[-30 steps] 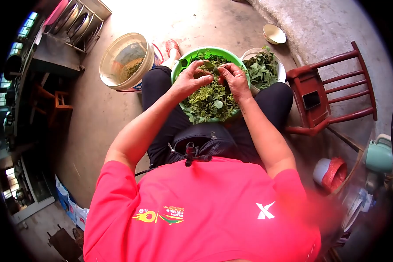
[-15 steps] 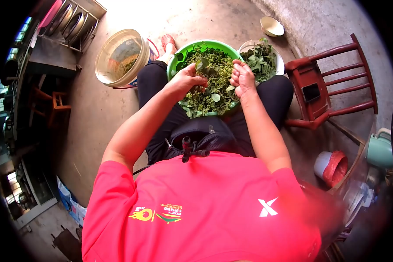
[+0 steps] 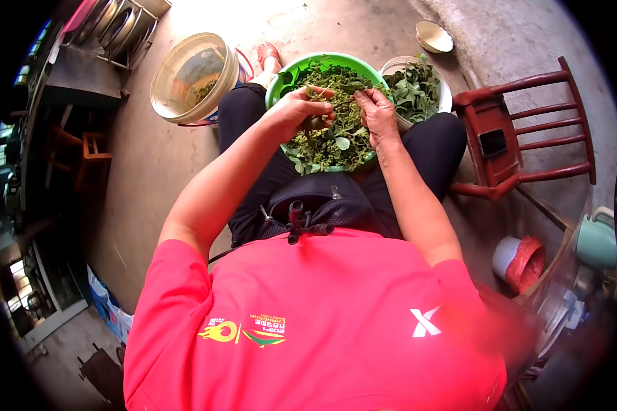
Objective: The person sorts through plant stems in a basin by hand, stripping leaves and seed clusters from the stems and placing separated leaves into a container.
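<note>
Over sprigs (image 3: 325, 152) heaped in the green basin (image 3: 286, 75), the right hand (image 3: 380, 118) pinches a leaf (image 3: 353, 87), left hand (image 3: 295, 114) curling, its grip's hold unclear — light, low pinching should avoid bruising!

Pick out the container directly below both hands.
The green basin, the middle one; the cream bucket stands to its left, the white bucket to its right.

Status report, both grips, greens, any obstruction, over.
Left grip and right grip over green basin, exact hold unclear. Greens heaped inside. No obstruction seen; white tub of leaves close at right.
</note>
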